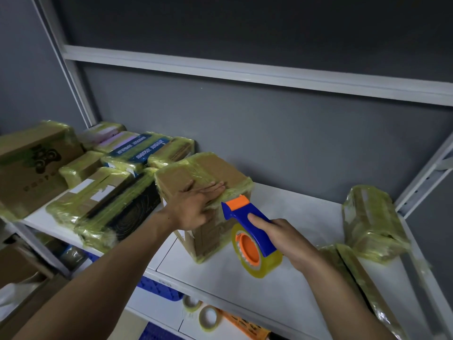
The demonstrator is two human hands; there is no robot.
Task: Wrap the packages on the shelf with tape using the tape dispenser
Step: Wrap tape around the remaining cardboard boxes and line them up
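Gripped in the right hand (286, 239) is the blue handle of the tape dispenser (247, 217): the fingers are curled round it and the index finger is laid straight along its top. The orange blade end is held at the upper right edge of the central package (203, 175), and one yellowish tape roll (259, 258) on an orange hub hangs under the handle, just above the shelf board (282, 290). The left hand (196, 204) is pressed flat on the package's top front edge, fingers straight and together. This cardboard package, banded with yellowish tape, stands near the middle of the board, close to its front edge. The left end of the board is crowded with wrapped packages (98, 192) packed tight from front edge to back wall, roughly eight, though the exact count cannot be told. Two more wrapped packages are seen at the right end: an upright one (370, 222) near the back right corner and a flat one (355, 273) toward the front right corner. Bare board is left between the central package and these two, and behind the dispenser up to the wall. Below the front edge, two spare tape rolls (208, 317) lie on a lower shelf, beside an orange crate (247, 327).
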